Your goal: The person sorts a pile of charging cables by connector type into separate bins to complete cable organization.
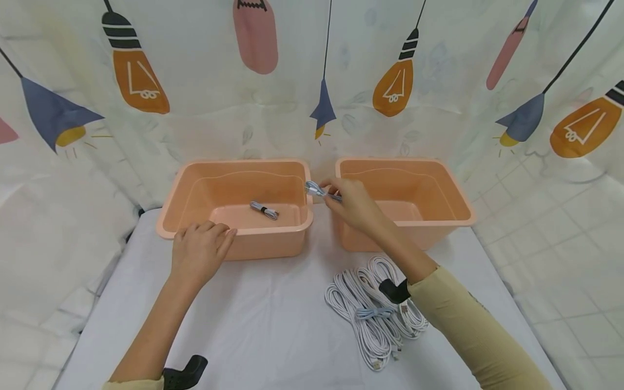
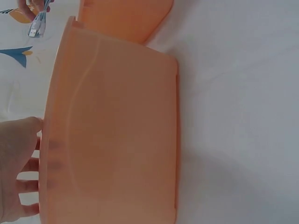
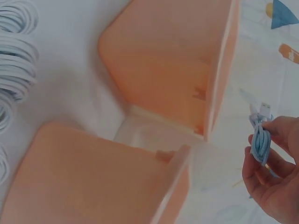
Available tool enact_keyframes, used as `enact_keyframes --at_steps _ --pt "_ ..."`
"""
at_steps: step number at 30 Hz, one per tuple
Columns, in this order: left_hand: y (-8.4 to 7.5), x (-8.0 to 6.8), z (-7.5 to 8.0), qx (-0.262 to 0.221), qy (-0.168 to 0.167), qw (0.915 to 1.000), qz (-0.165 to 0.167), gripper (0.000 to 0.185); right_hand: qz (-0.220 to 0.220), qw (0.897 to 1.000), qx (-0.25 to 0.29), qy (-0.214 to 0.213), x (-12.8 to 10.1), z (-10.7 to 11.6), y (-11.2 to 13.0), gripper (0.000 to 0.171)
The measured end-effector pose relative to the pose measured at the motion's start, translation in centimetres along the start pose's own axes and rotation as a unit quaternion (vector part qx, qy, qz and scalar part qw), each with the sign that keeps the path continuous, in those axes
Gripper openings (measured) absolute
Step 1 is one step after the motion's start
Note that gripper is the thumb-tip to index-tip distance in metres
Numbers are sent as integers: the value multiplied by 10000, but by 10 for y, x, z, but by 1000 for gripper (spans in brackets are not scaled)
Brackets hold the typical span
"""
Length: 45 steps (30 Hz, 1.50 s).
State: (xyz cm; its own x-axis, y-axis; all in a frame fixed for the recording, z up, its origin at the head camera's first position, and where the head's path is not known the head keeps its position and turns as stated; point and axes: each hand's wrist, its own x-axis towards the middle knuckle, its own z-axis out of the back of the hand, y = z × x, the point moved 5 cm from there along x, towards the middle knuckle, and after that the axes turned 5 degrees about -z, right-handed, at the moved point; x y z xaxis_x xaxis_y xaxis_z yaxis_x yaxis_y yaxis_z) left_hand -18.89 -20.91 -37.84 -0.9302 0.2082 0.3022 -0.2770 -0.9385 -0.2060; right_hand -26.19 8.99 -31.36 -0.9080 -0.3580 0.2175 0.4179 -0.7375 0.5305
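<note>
My right hand (image 1: pixel 353 203) pinches a small coiled light-blue USB cable (image 3: pixel 260 140) between thumb and fingers. It is raised over the gap between two peach plastic bins, close to the left bin's right rim. In the right wrist view the USB plug points upward from the coil. My left hand (image 1: pixel 200 252) grips the front rim of the left bin (image 1: pixel 273 246); its fingertips show faintly through the wall in the left wrist view. Inside that bin lies a grey cable bundle (image 1: pixel 265 210) with a black tie. The right bin (image 1: pixel 404 237) stands beside it.
On the white-covered table (image 1: pixel 263 325), in front of the right bin, lies a pile of coiled white cables (image 1: pixel 361 303), partly under my right forearm. A light-blue cable (image 1: pixel 374 313) lies across it. A patterned curtain (image 1: pixel 292 124) hangs behind the bins.
</note>
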Motion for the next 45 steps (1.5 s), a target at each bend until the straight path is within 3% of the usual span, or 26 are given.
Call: enact_keyframes --at_steps 16,29,32,39,45 --pt "-2 0 3 80 -27 9999 -146 35 -376 9988 101 298 53 -12 24 26" --pt "-1 1 3 97 -13 9999 -142 34 -646 9974 74 298 91 -18 39 30" --pt "-1 1 3 107 -20 9998 -170 34 -668 9972 127 313 96 -19 42 33" --pt "-1 2 3 95 56 9998 -147 34 -693 9952 370 579 97 -24 43 65" --pt "-1 3 3 74 40 9999 -149 34 -606 9954 461 585 86 -23 39 62"
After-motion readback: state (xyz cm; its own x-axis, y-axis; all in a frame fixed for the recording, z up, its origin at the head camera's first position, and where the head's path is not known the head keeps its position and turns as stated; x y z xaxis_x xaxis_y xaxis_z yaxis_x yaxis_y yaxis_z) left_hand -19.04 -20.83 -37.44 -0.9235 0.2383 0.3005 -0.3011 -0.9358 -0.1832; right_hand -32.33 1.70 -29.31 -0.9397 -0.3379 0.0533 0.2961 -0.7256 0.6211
